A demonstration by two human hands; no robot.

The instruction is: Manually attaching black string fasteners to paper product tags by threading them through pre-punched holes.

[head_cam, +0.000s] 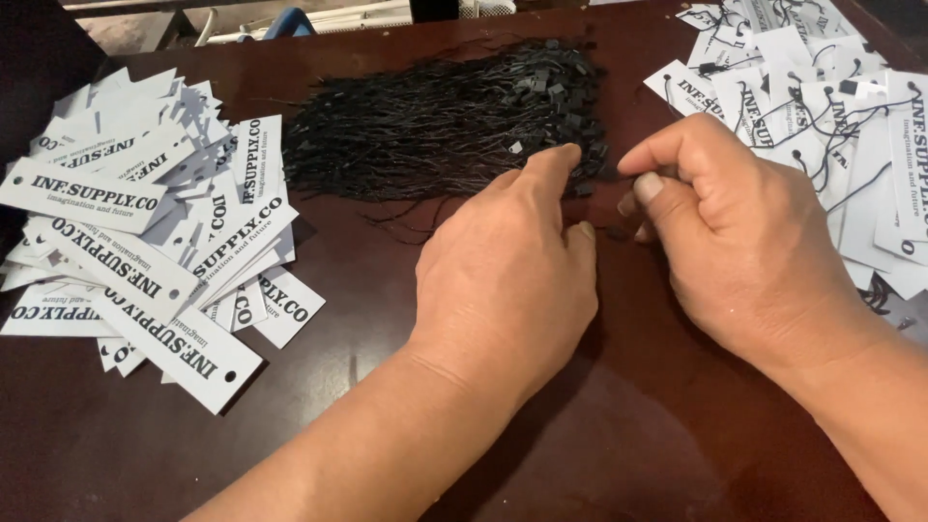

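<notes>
A bundle of thin black strings with small black plastic clasps (445, 121) lies across the far middle of a dark brown table (319, 406). My left hand (507, 275) rests palm down with its fingertips on the clasp end of the bundle. Just to its right, my right hand (735, 237) has thumb and forefinger pinched together at the same end; a string between them is too thin to make out. Both hands nearly touch.
A loose heap of white printed paper tags without strings (145, 242) covers the left side of the table. Another heap of white tags with black strings threaded through them (831, 106) lies at the far right. Light-coloured objects sit beyond the table's far edge.
</notes>
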